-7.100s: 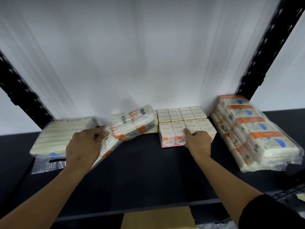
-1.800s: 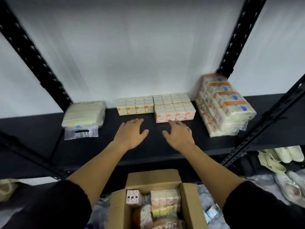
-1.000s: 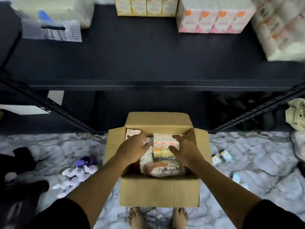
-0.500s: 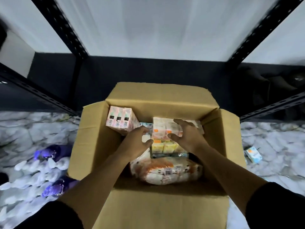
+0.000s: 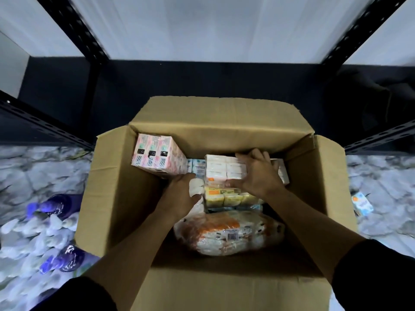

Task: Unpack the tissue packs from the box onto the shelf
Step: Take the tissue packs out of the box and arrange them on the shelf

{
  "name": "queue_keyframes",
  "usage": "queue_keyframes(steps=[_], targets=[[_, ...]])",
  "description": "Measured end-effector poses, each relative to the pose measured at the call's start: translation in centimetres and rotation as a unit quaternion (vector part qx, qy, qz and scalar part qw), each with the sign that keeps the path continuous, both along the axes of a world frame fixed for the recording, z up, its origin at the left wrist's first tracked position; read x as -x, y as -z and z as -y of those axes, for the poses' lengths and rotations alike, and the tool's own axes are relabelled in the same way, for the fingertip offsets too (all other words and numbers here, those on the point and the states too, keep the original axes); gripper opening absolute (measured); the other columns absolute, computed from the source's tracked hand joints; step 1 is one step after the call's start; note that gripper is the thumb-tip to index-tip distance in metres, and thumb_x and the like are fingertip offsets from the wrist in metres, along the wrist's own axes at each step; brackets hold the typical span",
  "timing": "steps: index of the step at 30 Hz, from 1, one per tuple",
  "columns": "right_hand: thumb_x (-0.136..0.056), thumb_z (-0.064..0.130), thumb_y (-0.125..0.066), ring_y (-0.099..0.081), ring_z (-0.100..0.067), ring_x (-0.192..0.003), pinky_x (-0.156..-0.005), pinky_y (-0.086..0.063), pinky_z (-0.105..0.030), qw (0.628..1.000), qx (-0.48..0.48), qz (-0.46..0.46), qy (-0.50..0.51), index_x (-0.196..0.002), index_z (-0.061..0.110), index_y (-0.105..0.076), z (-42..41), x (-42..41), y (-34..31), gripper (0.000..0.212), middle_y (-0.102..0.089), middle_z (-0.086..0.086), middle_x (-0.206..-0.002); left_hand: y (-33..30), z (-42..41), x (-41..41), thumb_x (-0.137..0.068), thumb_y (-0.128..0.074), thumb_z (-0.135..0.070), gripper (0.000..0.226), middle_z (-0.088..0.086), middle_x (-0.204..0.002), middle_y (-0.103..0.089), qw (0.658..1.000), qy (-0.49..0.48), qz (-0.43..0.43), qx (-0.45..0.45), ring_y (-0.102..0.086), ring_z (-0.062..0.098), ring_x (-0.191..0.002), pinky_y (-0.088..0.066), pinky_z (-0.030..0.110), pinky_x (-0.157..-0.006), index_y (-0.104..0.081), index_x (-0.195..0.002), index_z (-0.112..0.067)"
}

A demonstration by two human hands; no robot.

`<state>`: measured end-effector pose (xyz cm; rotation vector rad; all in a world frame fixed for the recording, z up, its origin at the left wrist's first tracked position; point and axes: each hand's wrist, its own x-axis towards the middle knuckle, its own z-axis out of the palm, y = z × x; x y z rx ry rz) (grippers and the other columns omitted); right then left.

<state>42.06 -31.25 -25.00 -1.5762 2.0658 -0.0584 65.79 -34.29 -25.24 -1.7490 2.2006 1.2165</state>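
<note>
Hands in the box (image 5: 116, 198) now. My right hand (image 5: 258, 176) is curled over the top pink-and-white tissue block (image 5: 224, 170), fingers on the far edge, thumb at the near edge. My left hand (image 5: 182, 196) sits at that block's left side w/ something white against the fingers; can't tell if it's gripping or just pressing.

To do this well, I reckon: squeeze from both sides evenly, lift straight up, keep it level so the small packs in the wrap don't sag or buckle. Watch the yellow block (image 5: 226, 197) right underneath, it may drag up w/ it.

Box contents: pink pack of three (image 5: 155, 157) leaning in the far-left corner, a pale blue pack (image 5: 197, 168) between it and my block, a bluish layer under the yellow, and a big clear-wrapped orange-and-white bundle (image 5: 229, 232) nearest me. Plenty left to unpack. Shelf (image 5: 202, 79) is just beyond the box, dark, nothing on the part I can see. One loose pack (image 5: 361, 203) on the floor at right.
</note>
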Motion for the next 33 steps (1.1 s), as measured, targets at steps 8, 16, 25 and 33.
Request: queue_keyframes(steps=[8, 16, 25, 33], targets=[[-0.057, 0.077, -0.075, -0.035, -0.018, -0.127, -0.097, -0.023, -0.039, 0.999, 0.046, 0.014, -0.001, -0.125, 0.036, -0.060, -0.8, 0.0, -0.1, 0.082, -0.047, 0.011, -0.137, -0.6, -0.3, -0.3, -0.086, -0.070, -0.017, 0.044, 0.003, -0.128, -0.061, 0.991, 0.039, 0.108, 0.063, -0.058, 0.022, -0.116, -0.049, 0.037, -0.097, -0.059, -0.129, -0.024], [-0.063, 0.075, -0.072, -0.050, -0.014, -0.122, -0.104, -0.024, -0.043, 0.998, 0.053, 0.031, 0.016, -0.128, 0.038, -0.057, -1.7, 0.1, -4.2, 0.076, -0.062, 0.012, -0.127, -4.5, -0.4, -0.9, -0.091, -0.057, -0.013, 0.023, -0.001, -0.102, -0.070, 0.991, 0.023, 0.113, 0.072, -0.065, 0.017, -0.089, -0.046, 0.025, -0.069, -0.071, -0.105, -0.026], [-0.065, 0.062, -0.081, -0.050, -0.014, -0.123, -0.105, -0.025, -0.034, 0.988, 0.130, 0.088, 0.015, -0.128, 0.035, -0.059, -2.8, -0.1, -15.5, 0.071, -0.062, 0.012, -0.127, -14.4, -1.6, -2.8, -0.078, -0.061, -0.003, 0.017, 0.000, -0.074, -0.070, 0.992, -0.026, 0.010, 0.119, -0.064, 0.023, -0.071, -0.050, 0.034, -0.064, -0.068, -0.076, -0.018], [-0.061, 0.058, -0.086, -0.053, -0.008, -0.118, -0.105, -0.025, -0.040, 0.979, 0.167, 0.109, 0.032, -0.123, 0.036, -0.064, -1.7, -0.3, -28.5, 0.069, -0.064, 0.017, -0.123, -27.4, 1.2, -2.4, -0.084, -0.067, -0.004, 0.016, -0.006, -0.082, -0.073, 0.984, -0.029, -0.070, 0.161, -0.066, 0.009, -0.077, -0.054, 0.029, -0.075, -0.073, -0.081, -0.018]])
